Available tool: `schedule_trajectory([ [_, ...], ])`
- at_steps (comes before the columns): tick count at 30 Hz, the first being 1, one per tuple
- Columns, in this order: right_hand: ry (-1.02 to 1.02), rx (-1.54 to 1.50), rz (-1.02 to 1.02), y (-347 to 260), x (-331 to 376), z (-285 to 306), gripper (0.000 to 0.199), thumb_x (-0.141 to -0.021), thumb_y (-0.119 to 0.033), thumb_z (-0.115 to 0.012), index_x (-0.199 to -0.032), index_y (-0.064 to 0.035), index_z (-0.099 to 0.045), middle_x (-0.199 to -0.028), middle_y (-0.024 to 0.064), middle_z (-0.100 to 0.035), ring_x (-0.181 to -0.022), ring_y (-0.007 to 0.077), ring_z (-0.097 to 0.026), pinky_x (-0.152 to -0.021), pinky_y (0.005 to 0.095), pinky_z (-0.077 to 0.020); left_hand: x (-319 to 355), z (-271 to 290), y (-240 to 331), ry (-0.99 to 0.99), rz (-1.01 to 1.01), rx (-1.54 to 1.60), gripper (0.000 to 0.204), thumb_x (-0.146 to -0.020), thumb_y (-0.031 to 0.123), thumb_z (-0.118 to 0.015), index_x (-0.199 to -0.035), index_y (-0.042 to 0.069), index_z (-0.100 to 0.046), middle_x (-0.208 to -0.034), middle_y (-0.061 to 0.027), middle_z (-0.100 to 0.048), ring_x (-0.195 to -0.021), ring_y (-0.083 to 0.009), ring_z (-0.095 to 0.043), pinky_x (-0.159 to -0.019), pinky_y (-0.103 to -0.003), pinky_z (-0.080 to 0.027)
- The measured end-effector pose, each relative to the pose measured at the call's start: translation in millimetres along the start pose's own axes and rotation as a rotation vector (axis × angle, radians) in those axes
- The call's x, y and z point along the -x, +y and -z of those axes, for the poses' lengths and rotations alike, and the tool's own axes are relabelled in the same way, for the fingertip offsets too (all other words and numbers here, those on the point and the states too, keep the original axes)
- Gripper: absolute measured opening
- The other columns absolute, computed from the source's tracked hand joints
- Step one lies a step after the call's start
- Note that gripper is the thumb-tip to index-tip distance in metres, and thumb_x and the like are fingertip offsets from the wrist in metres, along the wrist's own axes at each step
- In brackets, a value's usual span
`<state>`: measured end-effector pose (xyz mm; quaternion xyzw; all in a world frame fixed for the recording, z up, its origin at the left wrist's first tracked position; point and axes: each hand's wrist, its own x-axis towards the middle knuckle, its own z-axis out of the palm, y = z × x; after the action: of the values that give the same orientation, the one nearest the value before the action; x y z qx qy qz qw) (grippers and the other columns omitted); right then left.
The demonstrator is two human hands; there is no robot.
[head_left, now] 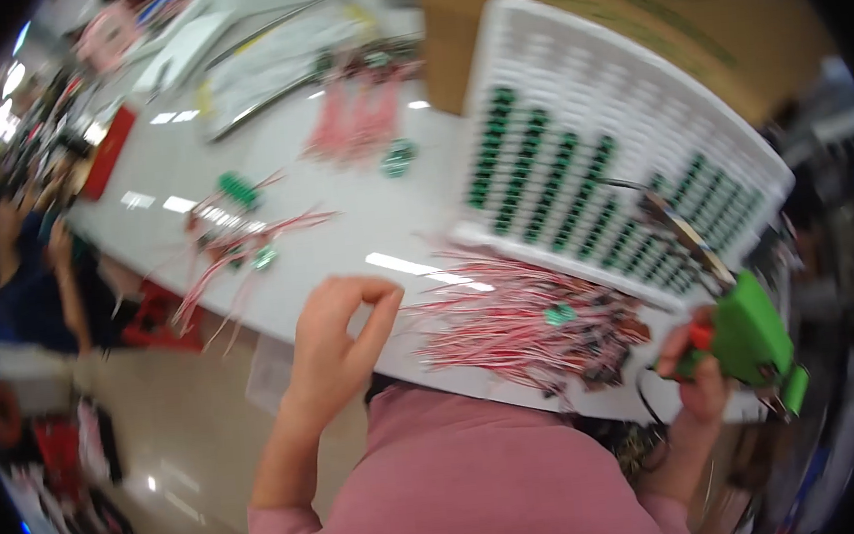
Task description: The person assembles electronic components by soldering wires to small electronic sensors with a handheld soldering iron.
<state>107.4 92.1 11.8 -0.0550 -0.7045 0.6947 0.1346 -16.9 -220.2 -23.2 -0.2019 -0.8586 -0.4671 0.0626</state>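
My right hand (702, 386) is closed around the grip of a green soldering gun (753, 332) with a red trigger. The gun's long metal tip points up and left over a white tray (620, 36), where rows of small green-and-black parts (525, 174) sit in slots. Over the table's near edge, my left hand (337, 339) has its thumb and forefinger brought together in a ring. Anything pinched between those fingertips is too small and blurred to make out. Just right of them lies a bundle of red and white wires (491, 312) with dark ends.
A cardboard box (760, 40) stands behind the tray. On the white table (296, 257) are looser wires with green pieces (237, 190), pink wire bundles (355, 112) and a green spool-like piece (398, 157). Another person (30, 258) sits at the far left.
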Motion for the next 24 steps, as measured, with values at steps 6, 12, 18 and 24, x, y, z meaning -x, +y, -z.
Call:
schedule_trajectory([
  [6,-0.043,-0.060,0.092,-15,46,21,0.058,-0.079,-0.041,-0.060,-0.113,0.0016,-0.041,-0.059,0.0048,-0.050,-0.042,0.0112,-0.044,-0.043,0.0235,-0.0352,18,-54,72,-0.292,-0.123,0.359,0.009,-0.075,0.003,-0.061,-0.083,0.004,-0.060,-0.078,-0.0071,-0.061,-0.070,-0.0206,-0.056,-0.065,-0.030,-0.043],
  [12,-0.060,-0.346,0.171,-29,87,29,0.051,-0.084,-0.039,-0.054,-0.113,-0.0002,-0.039,-0.058,0.0011,-0.046,-0.040,0.0069,-0.038,-0.038,0.0205,-0.0317,52,-54,101,-0.494,-0.234,0.413,0.008,-0.075,0.003,-0.060,-0.083,0.003,-0.061,-0.077,-0.0068,-0.061,-0.071,-0.0202,-0.057,-0.064,-0.030,-0.043],
  [18,-0.085,-0.579,0.120,-38,109,32,0.050,-0.084,-0.040,-0.053,-0.114,-0.0016,-0.041,-0.055,-0.0002,-0.044,-0.040,0.0060,-0.036,-0.040,0.0217,-0.0309,85,-41,93,-0.436,-0.130,0.472,0.007,-0.078,0.001,-0.058,-0.085,0.001,-0.060,-0.078,-0.0068,-0.060,-0.071,-0.0145,-0.058,-0.063,-0.024,-0.045],
  [24,-0.104,-0.675,0.115,-48,125,35,0.044,-0.088,-0.040,-0.044,-0.113,-0.0045,-0.039,-0.056,-0.0020,-0.041,-0.039,0.0042,-0.031,-0.039,0.0202,-0.0295,108,-34,84,-0.409,0.023,0.585,0.008,-0.078,0.004,-0.059,-0.086,0.001,-0.060,-0.077,-0.0061,-0.060,-0.070,-0.0139,-0.057,-0.062,-0.023,-0.045],
])
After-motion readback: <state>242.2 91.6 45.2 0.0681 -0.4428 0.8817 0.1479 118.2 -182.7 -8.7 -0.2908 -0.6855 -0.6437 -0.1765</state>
